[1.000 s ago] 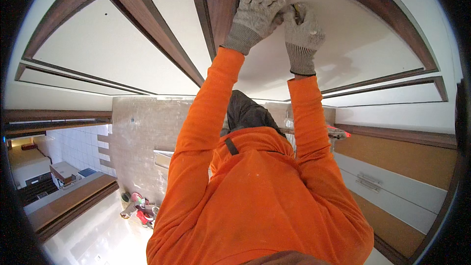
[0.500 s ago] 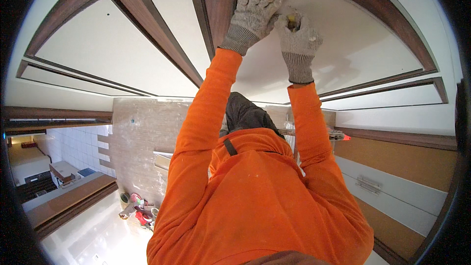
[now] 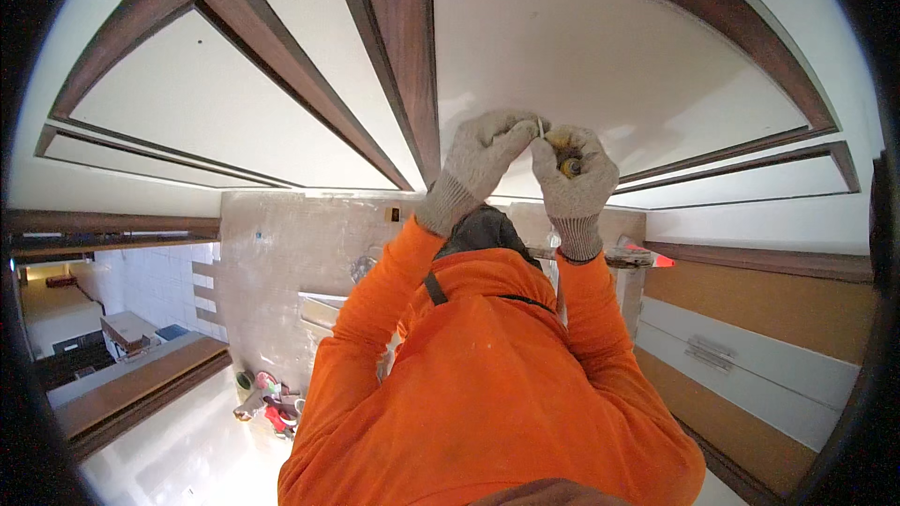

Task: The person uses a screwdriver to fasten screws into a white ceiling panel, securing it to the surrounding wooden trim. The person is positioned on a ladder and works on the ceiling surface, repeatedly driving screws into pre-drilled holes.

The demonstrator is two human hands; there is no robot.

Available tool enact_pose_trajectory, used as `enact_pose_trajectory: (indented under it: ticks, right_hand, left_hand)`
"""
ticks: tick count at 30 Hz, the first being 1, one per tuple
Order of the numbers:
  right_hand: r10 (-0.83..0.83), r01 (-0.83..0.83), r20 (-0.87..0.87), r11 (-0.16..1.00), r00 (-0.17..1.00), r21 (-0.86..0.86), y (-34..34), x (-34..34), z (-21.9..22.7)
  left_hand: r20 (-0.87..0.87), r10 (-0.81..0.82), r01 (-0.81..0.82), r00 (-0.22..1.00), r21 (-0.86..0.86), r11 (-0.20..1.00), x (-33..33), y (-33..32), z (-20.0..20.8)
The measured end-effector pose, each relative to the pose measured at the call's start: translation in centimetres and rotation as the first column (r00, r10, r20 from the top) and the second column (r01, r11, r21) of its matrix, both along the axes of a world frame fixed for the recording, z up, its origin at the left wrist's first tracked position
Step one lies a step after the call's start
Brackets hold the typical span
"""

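My left hand (image 3: 485, 157), in a grey knit work glove, is pinched closed at its fingertips. A thin whitish strip (image 3: 541, 128) shows there, between my two hands; whether it is the end of a tool or a loose piece I cannot tell. My right hand (image 3: 581, 183), gloved alike, is closed around a yellow-handled tool (image 3: 570, 167) whose round butt end faces me. Its working end is hidden by the fingers. Both hands are held close together in front of a large white panel (image 3: 600, 47) with dark wood trim.
Dark brown wood trim (image 3: 408, 47) runs between the white panels. A dusty, marked floor (image 3: 281, 244) lies below. Shoes and a red item (image 3: 277, 417) are piled at lower left. At right stands a drawer unit (image 3: 750, 356) with a metal handle, near an orange-red tip (image 3: 664, 260).
Both hands have come down from the upper part of the panel toward my body. The left hand, spread against the panel before, is now pinched beside the right, which still holds the yellow-handled tool.
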State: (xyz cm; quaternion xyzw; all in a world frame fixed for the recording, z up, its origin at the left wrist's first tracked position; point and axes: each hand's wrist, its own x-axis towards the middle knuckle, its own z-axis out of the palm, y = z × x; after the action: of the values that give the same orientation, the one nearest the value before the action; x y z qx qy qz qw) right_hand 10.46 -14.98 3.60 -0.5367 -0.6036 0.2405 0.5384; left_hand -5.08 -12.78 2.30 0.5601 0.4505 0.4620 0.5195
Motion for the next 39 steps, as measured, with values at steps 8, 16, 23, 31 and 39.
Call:
enact_pose_trajectory:
  ticks: [8,16,23,31,39]
  right_hand:
    - [0.128,-0.121,0.182,0.991,0.975,-0.049,-1.6,-0.7,-2.3]
    - [0.296,-0.261,0.099,0.928,0.95,-0.265,-3.5,-1.3,-1.6]
    - [0.369,-0.385,-0.177,0.921,0.913,-0.066,-4.8,-1.6,-5.2]
    - [0.129,-0.129,-0.04,0.992,0.991,-0.006,-6.8,0.8,-4.2]
    - [0.539,-0.502,0.087,0.824,0.838,-0.263,-3.5,4.9,0.6]
  left_hand:
    - [0.535,0.215,-0.093,0.817,-0.245,0.965,0.8,-4.2,-4.3]
    - [0.549,0.345,-0.256,0.761,-0.236,0.938,1.3,-7.1,-5.3]
    - [-0.077,0.424,-0.42,0.903,0.057,0.906,4.4,-9.7,-11.3]
    - [0.014,0.372,-0.339,0.928,-0.379,0.861,2.4,-11.9,-6.9]
    - [0.297,0.563,-0.428,0.771,-0.412,0.804,-1.4,-14.6,-9.3]
